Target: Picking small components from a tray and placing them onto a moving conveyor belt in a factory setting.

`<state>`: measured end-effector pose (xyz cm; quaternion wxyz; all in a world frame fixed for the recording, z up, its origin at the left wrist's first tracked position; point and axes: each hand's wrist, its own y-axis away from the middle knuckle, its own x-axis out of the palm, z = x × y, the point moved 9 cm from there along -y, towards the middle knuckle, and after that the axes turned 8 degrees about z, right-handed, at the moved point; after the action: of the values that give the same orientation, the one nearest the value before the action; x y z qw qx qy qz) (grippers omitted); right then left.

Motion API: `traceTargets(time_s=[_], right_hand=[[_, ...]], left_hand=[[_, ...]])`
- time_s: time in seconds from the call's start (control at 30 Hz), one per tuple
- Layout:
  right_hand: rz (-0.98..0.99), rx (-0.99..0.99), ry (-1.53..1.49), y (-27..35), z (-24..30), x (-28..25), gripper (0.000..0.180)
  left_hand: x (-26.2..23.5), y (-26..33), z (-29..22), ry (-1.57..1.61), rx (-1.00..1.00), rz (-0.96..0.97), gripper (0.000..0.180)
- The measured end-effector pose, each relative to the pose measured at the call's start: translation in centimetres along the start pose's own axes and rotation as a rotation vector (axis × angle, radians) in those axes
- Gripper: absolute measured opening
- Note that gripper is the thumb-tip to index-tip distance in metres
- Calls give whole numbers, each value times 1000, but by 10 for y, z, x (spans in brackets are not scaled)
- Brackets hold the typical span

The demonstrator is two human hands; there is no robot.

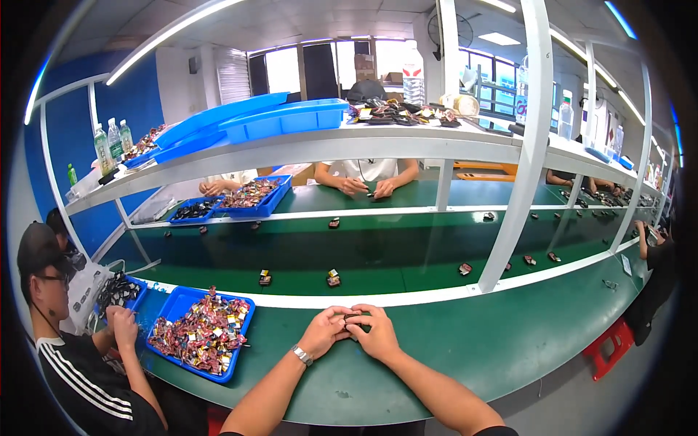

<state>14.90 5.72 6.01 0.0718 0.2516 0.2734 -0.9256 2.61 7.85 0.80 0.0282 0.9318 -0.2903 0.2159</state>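
Observation:
Over the near strip of the green workbench, my left hand [325,334] and my right hand [374,334] meet with fingers pressed together. Between them they grip a small dark part [355,317], mostly covered by my fingers, so its exact kind does not show. My left wrist wears a metal watch. To the left of my hands stands a blue tray [190,373], heaped with small wired electronic pieces [203,330] in red, yellow and white.
Beyond a white rail, small parts [333,278] lie spaced along a dark green belt [392,251]. White posts [509,211] carry a shelf with blue trays [283,122] and bottles. At left a co-worker [87,363] sits beside a tray of black pieces [120,292]; others work opposite.

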Motion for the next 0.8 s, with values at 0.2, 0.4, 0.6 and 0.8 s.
traceTargets(time_s=[0.2, 0.4, 0.6, 0.8], right_hand=[[-38, -148, 49, 2, 20, -2, 18], [-33, -48, -25, 1, 0, 1, 18], [36, -108, -26, -2, 8, 7, 20], [-59, -165, 50, -4, 18, -6, 20]], left_hand=[[-5, 2, -4, -16, 60, -24, 22], [0, 3, -4, -14, 27, -25, 21], [-4, 3, -6, -88, 48, -74, 22], [-1, 1, -8, -61, 56, -85, 24]])
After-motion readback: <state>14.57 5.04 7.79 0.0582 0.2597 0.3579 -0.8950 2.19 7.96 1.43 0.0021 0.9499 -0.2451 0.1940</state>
